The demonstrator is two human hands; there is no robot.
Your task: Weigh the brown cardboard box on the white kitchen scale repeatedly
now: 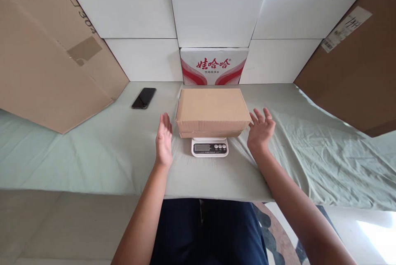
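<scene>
A closed brown cardboard box (pixel 213 110) sits on a small white kitchen scale (pixel 210 147) in the middle of the table (pixel 93 162), which is covered with a pale green cloth. The left hand (pixel 163 141) hangs just beside the box's left edge, flat and empty, palm facing it. The right hand (pixel 260 130) is close by the right corner, fingers spread, holding nothing. A dark phone (pixel 144 98) lies farther left. Behind the box stands a red-and-white carton (pixel 214 66).

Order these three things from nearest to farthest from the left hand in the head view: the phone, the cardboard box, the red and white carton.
From the left hand:
1. Cardboard box, just to its right, on the scale.
2. Phone, behind, slightly left.
3. Red and white carton, against the back wall.
</scene>
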